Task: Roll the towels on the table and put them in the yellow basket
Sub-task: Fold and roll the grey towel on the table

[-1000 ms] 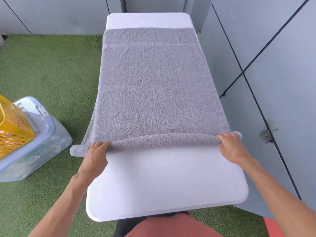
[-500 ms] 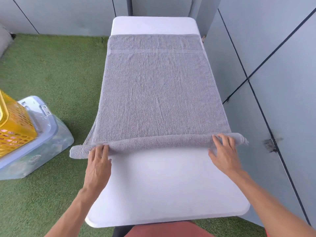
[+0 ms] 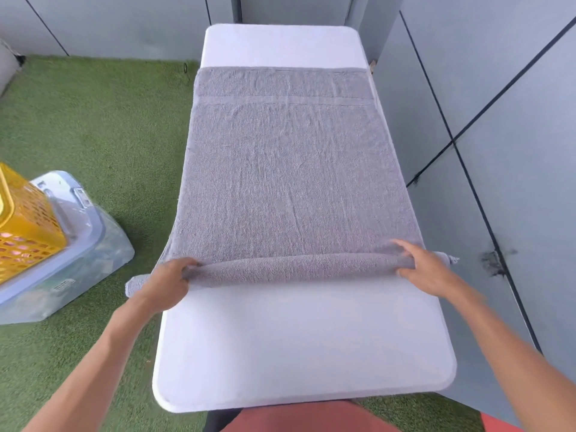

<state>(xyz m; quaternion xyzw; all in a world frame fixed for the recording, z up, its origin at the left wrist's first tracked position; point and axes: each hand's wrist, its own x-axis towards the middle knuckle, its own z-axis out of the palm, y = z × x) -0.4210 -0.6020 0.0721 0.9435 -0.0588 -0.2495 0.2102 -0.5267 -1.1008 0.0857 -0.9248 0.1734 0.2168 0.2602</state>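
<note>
1. The grey towel (image 3: 280, 182) lies flat along the white table (image 3: 296, 353), its near end rolled under both my hands.
2. The table stands on green turf (image 3: 93, 120) beside grey wall panels (image 3: 498, 120); the yellow basket (image 3: 25, 219) sits on a clear bin (image 3: 78, 260) to my left.
3. My left hand (image 3: 165, 285) curls round the roll; my right hand (image 3: 427, 269) lies on it, fingers extended.

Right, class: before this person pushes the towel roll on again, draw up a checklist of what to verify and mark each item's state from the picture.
1. Left hand on the roll's left end: ok.
2. Right hand on the right end: ok.
3. Grey towel flat ahead of the roll: ok, only light creases.
4. Roll even along its length: cannot tell; both ends overhang the white table.
5. Roll tightness: cannot tell.
6. Yellow basket nearby on the left: ok.
</note>
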